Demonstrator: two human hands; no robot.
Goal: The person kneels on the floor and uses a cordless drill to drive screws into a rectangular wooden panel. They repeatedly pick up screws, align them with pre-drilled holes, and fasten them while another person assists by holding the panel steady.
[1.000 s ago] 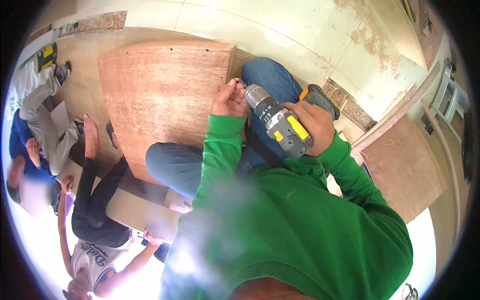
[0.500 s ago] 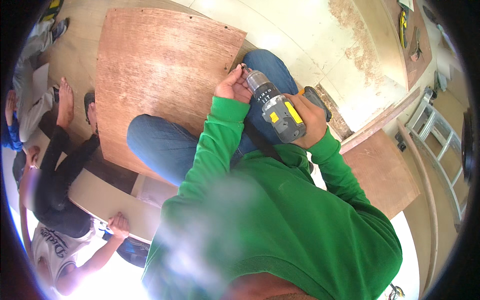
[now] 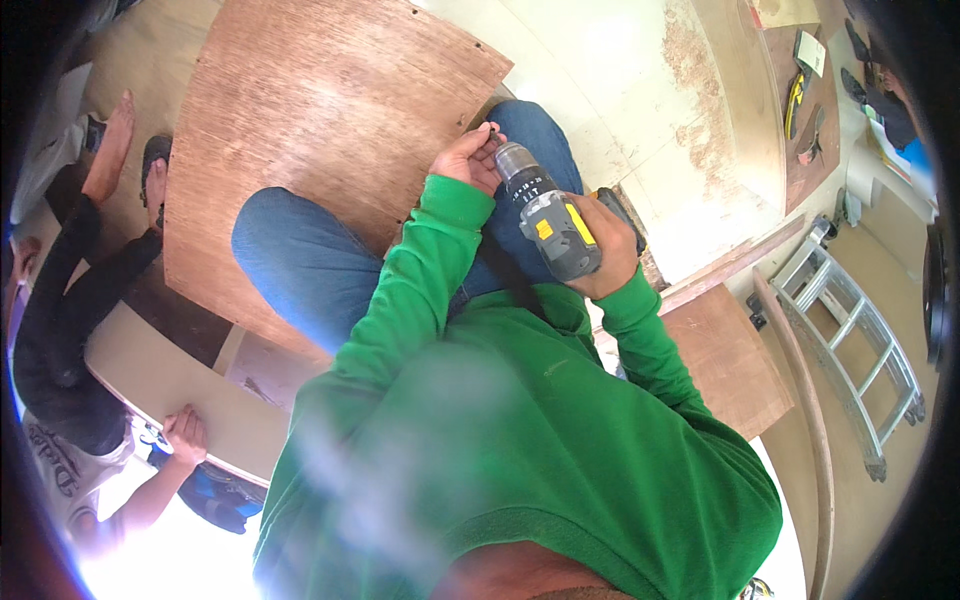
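A grey and black cordless drill (image 3: 556, 232) with yellow patches lies across my lap area, its chuck pointing up and left. My right hand (image 3: 612, 243) is wrapped round its handle. Just off the chuck, my left hand (image 3: 466, 160) pinches something small and dark at the fingertips, too small to name. Beneath my left hand and beside my bent knees spreads a large reddish-brown plywood sheet (image 3: 320, 110), with small dark holes or marks along its edge.
At the left a co-worker sits, one hand (image 3: 186, 435) resting on a pale board (image 3: 190, 385). An aluminium ladder (image 3: 850, 340) and a wooden pole (image 3: 805, 420) lie at the right, near a smaller plywood piece (image 3: 725, 360). Sawdust (image 3: 700, 140) covers part of the pale panel ahead.
The view has swung slightly, so the ladder shows more fully and the co-worker sits closer to the left rim. Both hands and the drill keep nearly the same pose.
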